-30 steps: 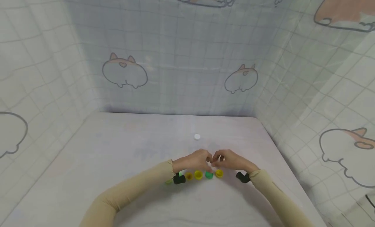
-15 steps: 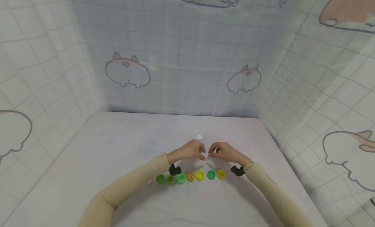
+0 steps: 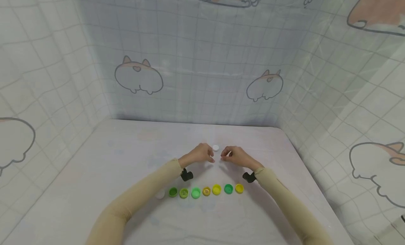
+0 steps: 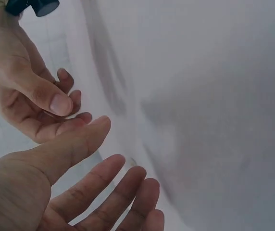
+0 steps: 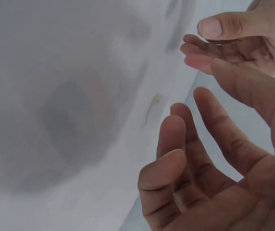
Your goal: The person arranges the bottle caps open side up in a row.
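Note:
In the head view my left hand (image 3: 201, 153) is held over the table, fingers bent loosely and holding nothing. Facing it across a small gap is my right hand (image 3: 237, 156), its fingers also loosely curved with nothing in them. Just beyond and between the two lies a small white round cap (image 3: 216, 148). The left wrist view shows the left hand (image 4: 94, 187) with thumb and fingers spread apart. In the right wrist view the right hand (image 5: 219, 163) has its thumb and fingers apart too; a pale curved edge (image 5: 153, 108) shows faintly behind the fingertips.
Nearer the body runs a row of small round caps: white (image 3: 160, 194), dark green (image 3: 173, 192), olive green (image 3: 184, 193), light green (image 3: 195, 193), amber (image 3: 206, 191), yellow (image 3: 216, 189), teal green (image 3: 228, 188) and another yellow (image 3: 239, 188). Patterned curtains surround the table (image 3: 152, 139).
Both hands have moved forward from the row of caps to near the far white cap, and a gap has opened between them. Row caps that the left arm hid now show.

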### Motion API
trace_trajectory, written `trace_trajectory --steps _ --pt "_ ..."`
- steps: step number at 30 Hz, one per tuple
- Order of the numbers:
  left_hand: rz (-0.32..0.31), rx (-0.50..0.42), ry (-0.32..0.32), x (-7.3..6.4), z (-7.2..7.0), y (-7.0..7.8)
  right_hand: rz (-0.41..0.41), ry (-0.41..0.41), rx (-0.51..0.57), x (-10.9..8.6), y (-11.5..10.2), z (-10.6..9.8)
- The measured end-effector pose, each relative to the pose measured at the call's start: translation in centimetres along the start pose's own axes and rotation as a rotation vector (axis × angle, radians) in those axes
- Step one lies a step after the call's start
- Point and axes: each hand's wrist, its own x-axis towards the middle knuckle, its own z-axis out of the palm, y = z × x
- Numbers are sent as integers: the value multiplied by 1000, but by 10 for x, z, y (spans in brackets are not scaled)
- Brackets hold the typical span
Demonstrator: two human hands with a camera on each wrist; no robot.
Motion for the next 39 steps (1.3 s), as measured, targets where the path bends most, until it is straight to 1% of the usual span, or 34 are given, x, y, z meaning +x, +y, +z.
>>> trace_trajectory --steps 5,8,12,15,21,28,33,35,39 --pt "-46 -5 62 11 2 -6 58 38 25 11 3 2" --pt "-85 -14 84 16 5 -4 101 59 29 17 5 3" --pt "-133 -15 105 22 9 0 161 65 38 23 7 6" --pt "-152 -9 120 26 11 2 187 59 40 27 9 8" --pt "-152 -9 151 33 13 -1 197 49 15 35 11 12" --pt "-149 3 151 37 16 -4 168 48 0 41 10 13" --pt "-152 -6 154 39 18 -4 156 61 16 43 13 16" --pt "-138 -13 157 40 19 -4 154 68 16 44 15 18" --pt "-103 -58 152 41 18 -5 153 84 4 45 20 20"
